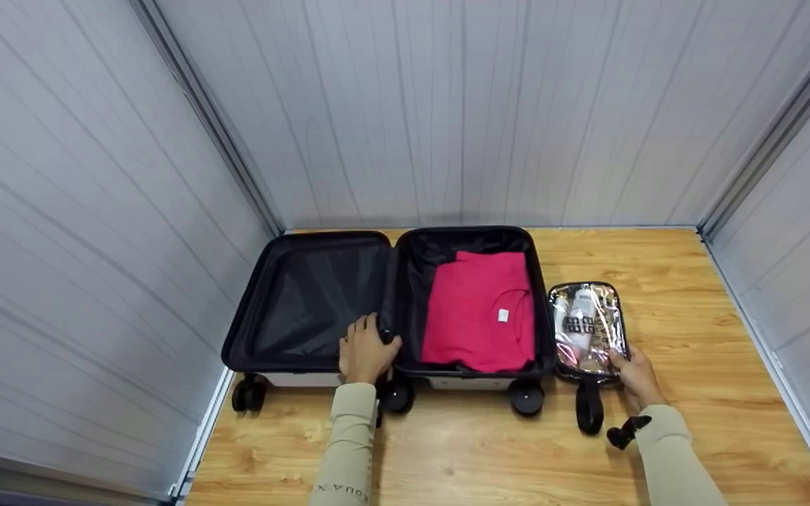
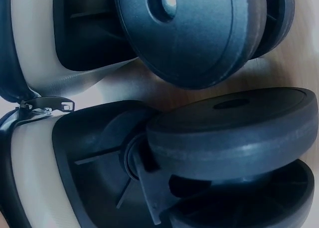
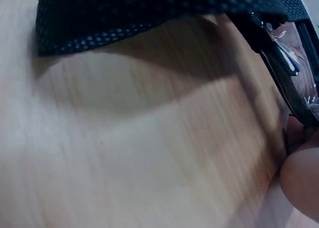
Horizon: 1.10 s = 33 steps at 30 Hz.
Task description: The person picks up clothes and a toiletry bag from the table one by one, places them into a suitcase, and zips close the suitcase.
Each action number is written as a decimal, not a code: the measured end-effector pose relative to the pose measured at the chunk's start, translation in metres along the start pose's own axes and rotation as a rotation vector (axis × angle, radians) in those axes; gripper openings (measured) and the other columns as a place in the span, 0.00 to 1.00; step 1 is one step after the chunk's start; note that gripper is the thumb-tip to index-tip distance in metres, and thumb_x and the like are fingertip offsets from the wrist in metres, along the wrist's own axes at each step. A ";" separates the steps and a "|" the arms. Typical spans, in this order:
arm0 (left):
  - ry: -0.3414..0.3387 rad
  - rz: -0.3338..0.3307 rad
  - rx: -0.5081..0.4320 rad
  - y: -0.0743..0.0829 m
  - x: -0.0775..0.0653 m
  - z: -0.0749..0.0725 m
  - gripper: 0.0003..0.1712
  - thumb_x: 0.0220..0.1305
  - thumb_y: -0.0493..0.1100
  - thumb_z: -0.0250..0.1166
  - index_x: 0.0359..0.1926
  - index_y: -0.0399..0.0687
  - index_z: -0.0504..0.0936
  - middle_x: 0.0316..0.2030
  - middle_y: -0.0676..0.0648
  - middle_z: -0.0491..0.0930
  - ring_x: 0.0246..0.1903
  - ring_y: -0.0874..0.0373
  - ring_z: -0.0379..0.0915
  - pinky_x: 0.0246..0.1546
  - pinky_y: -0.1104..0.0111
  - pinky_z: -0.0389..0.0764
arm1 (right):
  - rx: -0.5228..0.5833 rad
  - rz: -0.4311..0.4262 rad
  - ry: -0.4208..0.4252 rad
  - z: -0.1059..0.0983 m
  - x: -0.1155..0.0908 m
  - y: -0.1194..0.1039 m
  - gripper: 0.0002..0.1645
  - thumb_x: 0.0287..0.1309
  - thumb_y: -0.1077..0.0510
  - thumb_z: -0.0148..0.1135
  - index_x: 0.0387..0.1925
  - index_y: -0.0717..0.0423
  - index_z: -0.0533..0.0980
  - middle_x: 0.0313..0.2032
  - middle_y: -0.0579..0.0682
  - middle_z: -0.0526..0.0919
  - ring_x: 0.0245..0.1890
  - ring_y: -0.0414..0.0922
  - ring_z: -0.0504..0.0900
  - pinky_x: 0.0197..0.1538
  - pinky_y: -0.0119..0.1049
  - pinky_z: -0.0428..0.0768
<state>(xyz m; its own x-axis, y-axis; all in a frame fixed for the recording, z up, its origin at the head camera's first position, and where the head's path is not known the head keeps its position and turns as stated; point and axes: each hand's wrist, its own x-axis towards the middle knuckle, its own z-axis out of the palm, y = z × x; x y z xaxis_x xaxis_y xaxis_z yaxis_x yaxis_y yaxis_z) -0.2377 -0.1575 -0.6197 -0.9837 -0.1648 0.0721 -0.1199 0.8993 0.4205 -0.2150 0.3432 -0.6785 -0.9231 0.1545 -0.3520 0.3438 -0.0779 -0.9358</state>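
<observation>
An opened suitcase [image 1: 320,372] lies on the floor, its two black-lined halves side by side. A folded pink-red shirt [image 1: 472,302] with a white label fills much of the right half. My left hand [image 1: 366,351] rests on the front rim of the left half, close to the hinge, its thumb pointing right. To the right of the suitcase, my right hand [image 1: 637,376] grips the lower right corner of a clear toiletry bag [image 1: 591,327], thumb on top. Bottles show through its plastic. The bag's black strap [image 3: 149,8] hangs toward me.
Suitcase wheels [image 1: 526,398] stick out along the front; the left wrist view shows black wheels [image 2: 229,133] and a zipper pull [image 2: 55,104] up close. Grey panel walls [image 1: 461,112] enclose the wooden floor [image 1: 475,457] at the back and both sides.
</observation>
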 end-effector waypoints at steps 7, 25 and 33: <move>0.015 0.007 -0.002 0.000 -0.001 0.000 0.41 0.55 0.63 0.63 0.67 0.51 0.68 0.64 0.42 0.70 0.64 0.44 0.63 0.62 0.42 0.63 | 0.125 0.009 -0.007 -0.003 -0.001 0.001 0.33 0.69 0.60 0.48 0.70 0.66 0.52 0.33 0.34 0.79 0.33 0.31 0.79 0.41 0.23 0.78; 0.010 -0.002 -0.001 -0.001 0.001 0.001 0.42 0.55 0.64 0.63 0.67 0.51 0.68 0.64 0.43 0.70 0.64 0.44 0.63 0.62 0.42 0.63 | 0.259 -0.016 -0.021 -0.006 -0.003 0.003 0.07 0.68 0.59 0.48 0.46 0.52 0.68 0.30 0.39 0.82 0.32 0.35 0.84 0.41 0.27 0.80; 0.003 -0.008 -0.005 0.001 0.000 0.000 0.42 0.55 0.63 0.63 0.67 0.51 0.68 0.65 0.43 0.69 0.66 0.45 0.62 0.64 0.42 0.61 | 0.289 -0.031 -0.013 -0.007 -0.004 0.003 0.04 0.67 0.59 0.50 0.41 0.51 0.71 0.30 0.40 0.83 0.32 0.35 0.83 0.41 0.27 0.81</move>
<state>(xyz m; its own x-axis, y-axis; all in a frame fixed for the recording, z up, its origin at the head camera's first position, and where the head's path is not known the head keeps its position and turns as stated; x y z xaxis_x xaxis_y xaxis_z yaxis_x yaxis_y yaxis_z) -0.2383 -0.1562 -0.6196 -0.9822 -0.1737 0.0712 -0.1276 0.8960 0.4254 -0.2089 0.3489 -0.6796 -0.9354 0.1485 -0.3210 0.2536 -0.3511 -0.9013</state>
